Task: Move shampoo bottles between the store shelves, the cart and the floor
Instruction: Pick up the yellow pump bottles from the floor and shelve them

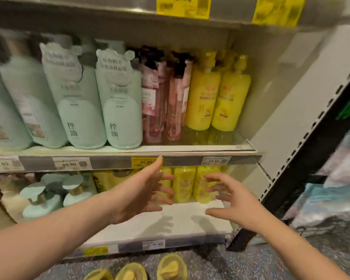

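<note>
Head view, store shelving. Your left hand (141,190) and your right hand (230,199) reached side by side over the white lower shelf board (190,225), both with fingers spread wide and gripping nothing. Between and behind them, at the back of that board, stood 2 plainly visible upright yellow plastic shampoo bottles (184,183), with a 3rd partly hidden behind your left fingers (166,176); whether any fingertip touched a bottle could not be told. Your left thumb pointed up in front of the yellow 49.90 price label (144,161) on the shelf rail. At the left of the lower board stood round-capped mint-green bottles (69,190), seen from above. On the white upper shelf board (210,147) stood, from left to right, tall mint-green pump bottles (121,110), 2 clear pink pump bottles (156,102) and 2 yellow pump bottles (216,98) at the right end. Below your forearms, on the speckled grey floor (210,265), the tops of 3 more yellow bottles (130,272) showed in a row at the bottom edge, just in front of the shelving.
</note>
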### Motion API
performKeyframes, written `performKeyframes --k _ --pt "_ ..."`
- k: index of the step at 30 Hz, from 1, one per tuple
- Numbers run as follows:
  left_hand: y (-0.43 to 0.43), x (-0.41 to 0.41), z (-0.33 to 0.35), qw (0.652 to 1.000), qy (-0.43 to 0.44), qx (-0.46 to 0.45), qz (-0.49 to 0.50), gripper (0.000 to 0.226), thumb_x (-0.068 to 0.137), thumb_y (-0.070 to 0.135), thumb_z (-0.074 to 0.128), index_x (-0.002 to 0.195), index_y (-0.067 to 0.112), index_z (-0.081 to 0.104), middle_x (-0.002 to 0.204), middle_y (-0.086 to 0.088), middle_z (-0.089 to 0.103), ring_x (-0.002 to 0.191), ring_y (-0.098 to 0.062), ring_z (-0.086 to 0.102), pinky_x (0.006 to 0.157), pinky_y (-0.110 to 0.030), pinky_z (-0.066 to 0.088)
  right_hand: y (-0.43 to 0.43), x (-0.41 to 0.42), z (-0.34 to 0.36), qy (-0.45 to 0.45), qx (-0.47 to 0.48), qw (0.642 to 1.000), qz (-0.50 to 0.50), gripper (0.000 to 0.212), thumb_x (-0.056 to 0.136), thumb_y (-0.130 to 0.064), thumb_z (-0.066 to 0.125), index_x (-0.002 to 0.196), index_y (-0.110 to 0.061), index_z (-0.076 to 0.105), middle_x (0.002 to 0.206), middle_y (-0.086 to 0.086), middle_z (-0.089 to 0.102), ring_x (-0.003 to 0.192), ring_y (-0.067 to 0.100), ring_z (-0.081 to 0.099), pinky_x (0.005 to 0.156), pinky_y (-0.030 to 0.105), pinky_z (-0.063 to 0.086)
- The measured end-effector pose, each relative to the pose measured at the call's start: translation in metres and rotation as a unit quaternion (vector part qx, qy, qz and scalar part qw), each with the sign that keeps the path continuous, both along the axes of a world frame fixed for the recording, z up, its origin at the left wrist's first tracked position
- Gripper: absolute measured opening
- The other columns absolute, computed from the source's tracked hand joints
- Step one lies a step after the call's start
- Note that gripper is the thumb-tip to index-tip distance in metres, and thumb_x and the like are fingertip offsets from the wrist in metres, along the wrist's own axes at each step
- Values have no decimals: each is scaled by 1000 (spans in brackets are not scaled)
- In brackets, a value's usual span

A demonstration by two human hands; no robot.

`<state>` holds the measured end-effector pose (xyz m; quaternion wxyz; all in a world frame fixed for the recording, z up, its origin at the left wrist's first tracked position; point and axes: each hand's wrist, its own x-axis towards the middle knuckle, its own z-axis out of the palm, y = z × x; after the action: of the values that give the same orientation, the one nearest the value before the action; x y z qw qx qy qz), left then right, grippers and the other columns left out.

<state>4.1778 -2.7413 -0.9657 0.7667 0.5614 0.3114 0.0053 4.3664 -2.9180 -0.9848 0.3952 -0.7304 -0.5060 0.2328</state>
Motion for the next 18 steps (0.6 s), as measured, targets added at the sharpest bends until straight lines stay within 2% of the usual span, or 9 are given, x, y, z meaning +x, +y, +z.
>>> performKeyframes --k 3,5,8,10,12,15,16,18 --pt "6 12 37 998 -46 19 -24 78 71 81 48 116 19 63 103 -14 64 93 -28 59 70 -34 44 2 14 39 16 49 999 -16 72 60 0 86 119 -27 55 120 -8 59 100 8 63 83 26 52" --pt "10 23 59 996 -66 49 -36 79 67 81 52 116 19 63 101 -13 64 92 -28 60 71 -35 43 8 27 59 24 77 997 -20 71 60 9 83 115 -27 56 118 -3 60 97 12 65 80 26 54" --pt "12 47 91 988 -78 128 -28 68 72 75 52 113 22 61 99 -8 65 91 -24 62 80 -37 42 21 52 86 29 111 992 -45 66 63 17 77 111 -25 58 115 6 60 94 19 66 77 35 56" --pt "12 67 111 976 -87 199 -15 68 64 72 62 112 25 60 98 -5 65 85 -19 62 77 -33 42 33 73 101 25 122 989 -75 63 64 15 77 111 -21 58 113 9 61 91 21 66 72 30 56" --pt "16 84 126 959 -89 268 3 84 51 68 70 122 26 56 105 -3 63 86 -14 59 80 -32 42 46 91 116 22 127 987 -100 64 62 13 79 113 -19 56 113 11 60 87 22 64 69 29 55" --pt "20 100 144 926 -61 372 -20 92 57 64 70 137 30 43 131 4 53 117 -14 53 106 -36 39 65 112 130 42 121 984 -126 67 63 10 79 117 -18 51 111 10 55 84 20 60 68 26 53" --pt "21 104 148 916 -53 396 -20 91 59 62 72 139 31 41 135 4 50 121 -15 51 107 -37 38 71 118 131 41 119 983 -138 72 61 7 82 119 -19 50 112 9 54 88 21 59 70 29 53" --pt "22 117 155 893 -37 448 -16 84 70 52 75 141 29 37 133 5 51 118 -14 51 99 -30 43 82 129 133 13 109 981 -163 91 50 -5 88 127 -23 44 118 7 53 102 25 57 82 37 52"
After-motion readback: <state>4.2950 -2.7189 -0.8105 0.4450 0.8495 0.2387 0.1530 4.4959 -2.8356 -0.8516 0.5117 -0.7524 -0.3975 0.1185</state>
